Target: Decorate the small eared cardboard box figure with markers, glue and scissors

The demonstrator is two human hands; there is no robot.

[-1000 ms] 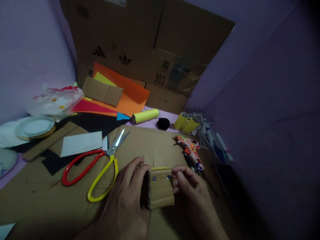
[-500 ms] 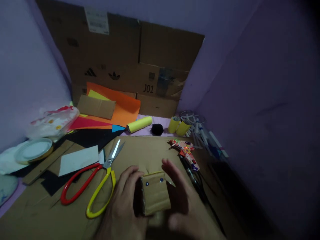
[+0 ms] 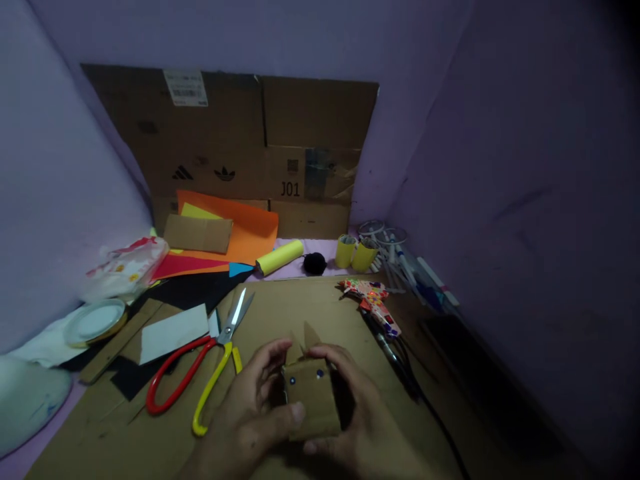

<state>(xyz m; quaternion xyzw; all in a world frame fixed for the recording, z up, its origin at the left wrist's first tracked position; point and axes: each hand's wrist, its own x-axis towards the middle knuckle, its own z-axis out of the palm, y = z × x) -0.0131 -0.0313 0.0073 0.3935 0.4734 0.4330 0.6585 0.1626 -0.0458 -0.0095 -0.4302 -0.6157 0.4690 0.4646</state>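
A small cardboard box figure (image 3: 310,400) with two blue dots like eyes and two pointed cardboard ears on top sits between my hands, low in the middle of the head view. My left hand (image 3: 245,413) is wrapped round its left side, thumb across the front. My right hand (image 3: 363,417) curls round its right side and top edge. Both hands rest over the brown cardboard sheet (image 3: 280,313) that covers the work surface.
Red and yellow scissors (image 3: 205,373) lie left of my hands, a patterned glue gun (image 3: 373,300) with its cord to the right. Coloured paper (image 3: 230,230), a yellow roll (image 3: 279,257), two yellow tubes (image 3: 355,252), pens (image 3: 415,277), a lid (image 3: 95,321) and a cardboard backdrop (image 3: 240,133) stand behind.
The camera tilted up. My right hand let go and opened half a second ago, then closed on the box again. Two pointed ears now show above the box's top edge.
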